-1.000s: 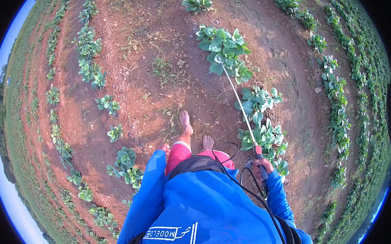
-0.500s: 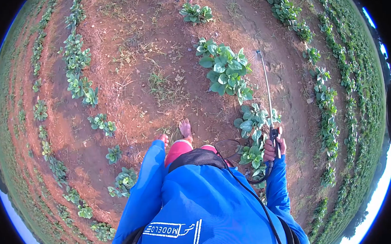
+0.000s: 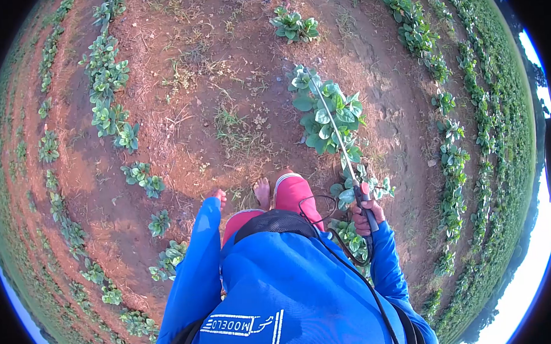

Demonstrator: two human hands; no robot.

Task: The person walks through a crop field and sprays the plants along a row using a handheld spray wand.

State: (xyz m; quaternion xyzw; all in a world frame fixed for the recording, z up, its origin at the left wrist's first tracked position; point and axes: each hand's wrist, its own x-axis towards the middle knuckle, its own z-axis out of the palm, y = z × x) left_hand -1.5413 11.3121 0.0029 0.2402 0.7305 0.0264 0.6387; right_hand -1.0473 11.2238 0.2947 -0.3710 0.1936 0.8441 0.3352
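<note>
My right hand point(image 3: 368, 216) is wrapped round the dark handle of a spray wand point(image 3: 331, 118). The wand's long thin lance slants up and to the left, over a leafy green plant point(image 3: 323, 136) in the row beside me. Its tip lies at the plant's far end; I cannot make out any spray. From the handle, a black hose point(image 3: 353, 254) loops back toward my waist. My left hand point(image 3: 219, 198) hangs by my left side above bare soil, with its fingers curled and nothing visible in them.
Rows of green plants run ahead on the left point(image 3: 103, 87) and on the right point(image 3: 453, 158). Reddish soil point(image 3: 188, 139) with weeds and dry stalks lies between them. My bare foot point(image 3: 262, 192) is on the ground. Black straps cross my blue shirt.
The wand has swung left, from beside the plant to over it, and my right hand has shifted slightly left. My legs have stepped, with the right knee now forward.
</note>
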